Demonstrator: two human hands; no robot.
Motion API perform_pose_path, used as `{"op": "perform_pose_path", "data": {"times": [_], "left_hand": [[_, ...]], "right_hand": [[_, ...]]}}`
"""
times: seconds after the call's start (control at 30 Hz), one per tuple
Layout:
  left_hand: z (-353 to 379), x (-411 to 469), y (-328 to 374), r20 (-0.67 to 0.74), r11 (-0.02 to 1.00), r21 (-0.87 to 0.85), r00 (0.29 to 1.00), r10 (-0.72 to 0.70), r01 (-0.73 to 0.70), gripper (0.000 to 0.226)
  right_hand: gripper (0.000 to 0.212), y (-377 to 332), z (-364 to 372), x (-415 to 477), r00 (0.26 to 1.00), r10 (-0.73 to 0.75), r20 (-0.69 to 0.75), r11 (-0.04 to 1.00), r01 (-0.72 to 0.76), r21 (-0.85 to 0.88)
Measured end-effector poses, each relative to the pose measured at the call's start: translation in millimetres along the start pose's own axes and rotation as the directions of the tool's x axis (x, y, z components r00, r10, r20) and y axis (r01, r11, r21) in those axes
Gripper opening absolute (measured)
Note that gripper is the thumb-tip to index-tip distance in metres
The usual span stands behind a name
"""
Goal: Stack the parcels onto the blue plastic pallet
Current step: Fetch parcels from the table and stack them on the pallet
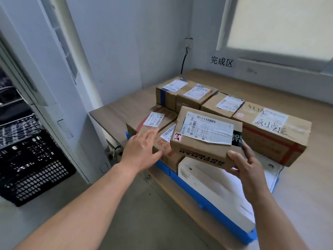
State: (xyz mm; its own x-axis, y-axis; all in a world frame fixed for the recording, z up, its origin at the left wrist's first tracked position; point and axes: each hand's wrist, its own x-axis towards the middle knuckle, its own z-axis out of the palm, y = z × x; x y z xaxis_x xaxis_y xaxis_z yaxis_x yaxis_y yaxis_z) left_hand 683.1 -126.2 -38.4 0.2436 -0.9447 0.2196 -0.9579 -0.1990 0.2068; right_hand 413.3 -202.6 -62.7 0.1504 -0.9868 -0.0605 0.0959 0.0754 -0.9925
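My right hand (246, 163) grips the near right corner of a brown cardboard parcel (205, 139) with a white shipping label, held tilted above the stack. My left hand (142, 148) is open with straight fingers, hovering by the left side of a low brown parcel (155, 123). The blue plastic pallet (198, 193) lies on a low wooden platform and shows only along its near edge. On it sit a white box (212, 186), a long brown parcel with red tape (273, 134) and several smaller labelled cartons (185, 94) behind.
A black perforated crate (34, 168) stands on the floor at the left. The wooden platform (122, 110) fills the corner under a window, with a wall socket and cable (185, 56) behind. Grey floor lies in front of the pallet.
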Motion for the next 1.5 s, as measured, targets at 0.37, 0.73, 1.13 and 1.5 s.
{"op": "perform_pose_path", "data": {"times": [0.37, 0.73, 1.13, 1.5], "left_hand": [[15.1, 74.9, -45.9, 0.07, 0.991, -0.132, 0.997, 0.031, -0.021, 0.085], [24.6, 157.1, -119.0, 0.136, 0.915, -0.37, 0.965, 0.222, -0.158, 0.077], [43.9, 243.4, -201.7, 0.253, 0.811, -0.549, 0.884, 0.394, -0.204, 0.071], [67.2, 270.5, -211.3, 0.372, 0.757, -0.642, 0.814, 0.446, -0.121, 0.062]], "right_hand": [[0.061, -3.6, 61.2, 60.4, 1.0, -0.003, 0.014, 0.999, 0.004, -0.033], [0.062, 3.6, 156.0, 88.9, 0.991, 0.05, -0.127, 0.996, -0.058, -0.061], [0.066, 13.3, 246.2, 122.7, 0.977, 0.088, -0.194, 0.955, -0.138, -0.262], [0.052, 39.2, 264.0, 130.6, 0.925, 0.078, -0.372, 0.793, -0.284, -0.539]]}}
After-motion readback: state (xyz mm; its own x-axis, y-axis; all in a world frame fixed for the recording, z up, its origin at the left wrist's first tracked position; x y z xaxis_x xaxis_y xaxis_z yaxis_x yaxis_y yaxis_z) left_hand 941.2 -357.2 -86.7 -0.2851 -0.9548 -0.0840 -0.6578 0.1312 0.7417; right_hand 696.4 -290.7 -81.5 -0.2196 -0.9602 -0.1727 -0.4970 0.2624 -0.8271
